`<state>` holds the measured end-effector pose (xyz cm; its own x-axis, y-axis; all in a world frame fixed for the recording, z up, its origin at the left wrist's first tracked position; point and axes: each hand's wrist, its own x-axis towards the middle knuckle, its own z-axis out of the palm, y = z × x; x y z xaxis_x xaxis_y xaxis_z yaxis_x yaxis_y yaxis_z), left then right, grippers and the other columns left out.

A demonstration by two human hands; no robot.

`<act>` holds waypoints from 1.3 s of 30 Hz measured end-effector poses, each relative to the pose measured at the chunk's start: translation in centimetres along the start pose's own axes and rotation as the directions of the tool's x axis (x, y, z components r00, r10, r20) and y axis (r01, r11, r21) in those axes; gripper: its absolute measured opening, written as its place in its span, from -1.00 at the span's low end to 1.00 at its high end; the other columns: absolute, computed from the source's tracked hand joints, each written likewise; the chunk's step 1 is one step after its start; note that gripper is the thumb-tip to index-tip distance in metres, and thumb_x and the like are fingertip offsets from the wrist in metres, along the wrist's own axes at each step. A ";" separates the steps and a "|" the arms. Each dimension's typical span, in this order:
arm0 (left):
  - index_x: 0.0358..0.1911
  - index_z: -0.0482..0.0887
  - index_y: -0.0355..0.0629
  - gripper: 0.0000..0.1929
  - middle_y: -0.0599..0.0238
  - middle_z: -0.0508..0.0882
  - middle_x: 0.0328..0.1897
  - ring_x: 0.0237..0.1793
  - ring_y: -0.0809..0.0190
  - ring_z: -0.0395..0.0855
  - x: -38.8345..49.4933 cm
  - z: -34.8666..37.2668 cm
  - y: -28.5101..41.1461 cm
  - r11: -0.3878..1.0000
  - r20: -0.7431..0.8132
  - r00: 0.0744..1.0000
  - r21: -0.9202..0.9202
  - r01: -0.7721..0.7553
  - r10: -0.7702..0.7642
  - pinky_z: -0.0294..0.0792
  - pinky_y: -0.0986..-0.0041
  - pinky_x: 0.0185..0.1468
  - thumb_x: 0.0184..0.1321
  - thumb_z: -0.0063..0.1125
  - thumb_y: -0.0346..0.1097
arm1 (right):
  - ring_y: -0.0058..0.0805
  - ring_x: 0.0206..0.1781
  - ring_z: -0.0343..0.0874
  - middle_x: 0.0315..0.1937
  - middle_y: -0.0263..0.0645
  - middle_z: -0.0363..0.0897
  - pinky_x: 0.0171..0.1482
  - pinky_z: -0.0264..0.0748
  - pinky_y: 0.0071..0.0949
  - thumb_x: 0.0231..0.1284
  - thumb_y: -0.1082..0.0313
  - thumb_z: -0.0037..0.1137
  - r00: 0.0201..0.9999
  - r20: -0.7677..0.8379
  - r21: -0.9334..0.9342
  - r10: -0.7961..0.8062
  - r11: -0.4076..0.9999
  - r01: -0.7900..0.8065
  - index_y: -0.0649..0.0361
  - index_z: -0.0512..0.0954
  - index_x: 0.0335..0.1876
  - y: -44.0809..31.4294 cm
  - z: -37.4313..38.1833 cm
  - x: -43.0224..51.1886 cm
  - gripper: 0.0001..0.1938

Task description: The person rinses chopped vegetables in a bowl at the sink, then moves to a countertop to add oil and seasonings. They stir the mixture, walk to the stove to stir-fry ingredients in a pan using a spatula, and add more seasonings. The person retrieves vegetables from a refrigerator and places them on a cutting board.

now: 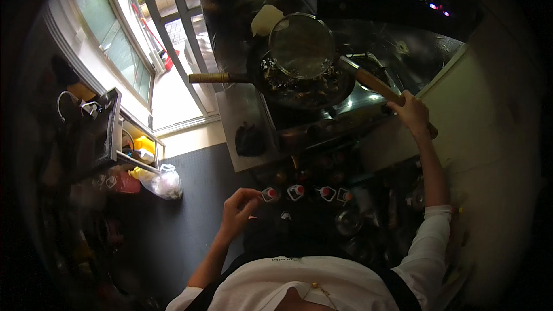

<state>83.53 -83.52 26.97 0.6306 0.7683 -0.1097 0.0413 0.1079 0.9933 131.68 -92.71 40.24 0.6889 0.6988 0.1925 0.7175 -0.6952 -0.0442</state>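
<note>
My right hand (411, 112) is closed around the wooden handle (376, 84) of a round mesh strainer (302, 46). The strainer's disc is over the far side of a dark wok (276, 103), covering part of it. Glossy dark liquid with small brownish pieces (298, 90) shows inside the wok, too dim to identify. The wok's own wooden handle (209, 78) points left. My left hand (242, 207) has bent fingers, with a gap between thumb and forefinger. Its fingertips are beside a red-capped bottle (270, 193); whether they touch it is unclear.
Several red-capped bottles (297, 191) stand below the stove's front edge. A dark crumpled thing (250, 140) lies on the steel counter (242, 106). Leftward are a sink faucet (91, 108), a filled plastic bag (167, 183) and an open door (114, 34). A lit panel (439, 9) glows upper right.
</note>
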 end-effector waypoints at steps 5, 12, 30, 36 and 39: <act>-0.12 0.59 -0.29 -0.83 0.23 0.69 -0.24 -0.19 0.36 0.64 -0.7 0.1 -0.9 0.996 -0.097 0.992 0.007 -0.085 0.085 0.45 0.52 -0.02 0.25 0.08 -0.44 | -0.23 -0.26 0.66 -0.34 -0.28 0.67 -0.03 0.40 -0.10 0.25 0.08 0.12 0.933 -0.333 -0.301 -0.140 0.953 0.035 0.02 0.47 -0.07 0.5 0.8 1.0 -0.73; -0.12 0.60 -0.28 -0.84 0.24 0.69 -0.25 -0.20 0.37 0.63 -1.8 0.5 -2.3 0.998 -0.142 0.989 0.047 -0.037 0.043 0.44 0.55 -0.04 0.26 0.07 -0.43 | -0.26 -0.22 0.66 -0.26 -0.33 0.65 0.04 0.36 -0.13 0.29 0.11 0.06 0.929 -0.351 -0.405 -0.114 0.913 -0.042 -0.03 0.46 -0.02 2.2 3.6 2.2 -0.76; -0.13 0.60 -0.28 -0.84 0.23 0.69 -0.25 -0.19 0.37 0.64 -1.5 0.8 -2.1 0.998 -0.132 0.991 0.045 -0.033 0.039 0.44 0.56 -0.04 0.27 0.07 -0.41 | -0.11 -0.31 0.66 -0.28 0.03 0.61 -0.27 0.56 -0.12 0.18 0.10 0.19 0.930 0.333 0.151 -0.156 0.982 0.110 0.24 0.42 -0.04 1.0 2.4 -0.5 -0.60; -0.13 0.58 -0.24 -0.85 0.24 0.66 -0.26 -0.18 0.33 0.61 -2.1 0.6 -2.4 0.999 -0.143 0.990 0.034 0.006 -0.001 0.44 0.51 -0.03 0.27 0.06 -0.41 | -0.44 -0.54 0.55 -0.48 -0.17 0.50 -0.56 0.47 -0.42 0.20 0.11 0.18 0.783 0.615 0.387 -0.092 0.900 -0.198 0.31 0.41 -0.04 0.5 1.3 -0.4 -0.58; -0.13 0.58 -0.25 -0.85 0.24 0.66 -0.26 -0.18 0.34 0.61 -2.0 0.7 -2.6 1.000 -0.130 0.991 0.001 -0.012 0.012 0.44 0.50 -0.01 0.28 0.06 -0.41 | -0.51 -0.59 0.49 -0.53 -0.23 0.47 -0.59 0.43 -0.48 0.21 0.10 0.18 0.735 0.669 0.425 -0.110 0.868 -0.256 0.30 0.40 -0.07 -0.7 1.1 -0.7 -0.59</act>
<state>82.74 -85.77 24.65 0.5249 0.8450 -0.1020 0.0346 0.0985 0.9945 130.82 -92.52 39.07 0.4962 0.7032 -0.5093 0.4900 -0.7110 -0.5043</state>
